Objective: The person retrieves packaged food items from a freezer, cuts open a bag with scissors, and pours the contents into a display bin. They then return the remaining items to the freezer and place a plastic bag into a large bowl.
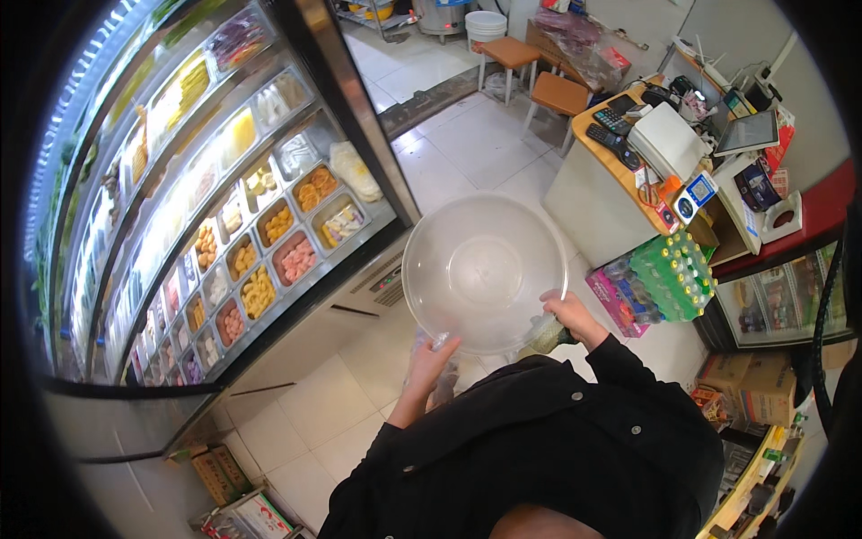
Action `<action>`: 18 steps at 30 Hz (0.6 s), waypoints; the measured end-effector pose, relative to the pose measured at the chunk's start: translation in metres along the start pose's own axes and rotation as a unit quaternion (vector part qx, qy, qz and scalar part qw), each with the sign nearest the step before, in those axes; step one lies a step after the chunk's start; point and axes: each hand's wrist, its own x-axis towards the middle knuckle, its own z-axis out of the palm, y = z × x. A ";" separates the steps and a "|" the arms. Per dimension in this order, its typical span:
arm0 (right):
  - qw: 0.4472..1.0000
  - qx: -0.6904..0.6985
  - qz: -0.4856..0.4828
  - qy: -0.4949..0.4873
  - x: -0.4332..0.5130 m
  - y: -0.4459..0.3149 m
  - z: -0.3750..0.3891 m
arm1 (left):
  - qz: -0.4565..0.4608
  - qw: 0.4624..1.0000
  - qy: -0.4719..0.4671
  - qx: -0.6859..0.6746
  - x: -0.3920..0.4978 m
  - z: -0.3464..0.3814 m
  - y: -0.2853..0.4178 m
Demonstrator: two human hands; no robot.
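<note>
A large round translucent plastic bowl is held out in front of my body, above the tiled floor, and nothing shows inside it. My left hand grips the near left of its rim, with clear plastic bunched by the fingers. On the right side of the rim, my right hand is closed on the edge. A plastic bag with something green hangs beneath the bowl near my right hand; another clear bag hangs by my left. What the bags hold is partly hidden.
A lit display refrigerator with food in metal trays runs along the left. To the right stand a cluttered counter, shrink-wrapped green bottles and cardboard boxes. Two stools stand ahead, by a floor threshold.
</note>
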 end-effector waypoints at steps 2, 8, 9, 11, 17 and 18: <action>1.000 -0.003 -0.017 0.001 0.014 0.000 -0.016 | 0.012 1.000 -0.014 -0.021 0.020 0.014 0.008; 0.985 -0.103 -0.093 -0.105 0.108 -0.023 -0.090 | 0.072 0.995 -0.071 -0.015 0.099 0.077 0.048; 0.979 -0.128 -0.101 -0.126 0.125 -0.037 -0.105 | 0.048 0.994 -0.074 -0.062 0.115 0.088 0.059; 0.910 -0.350 0.007 -0.220 0.156 -0.078 -0.150 | -0.072 0.988 -0.043 -0.133 0.137 0.112 0.079; 0.955 -0.140 -0.260 -0.008 0.219 -0.168 -0.187 | -0.051 0.985 0.002 -0.164 0.195 0.199 0.164; 0.894 -0.219 -0.390 0.033 0.246 -0.176 -0.177 | -0.024 0.988 0.013 -0.152 0.207 0.212 0.182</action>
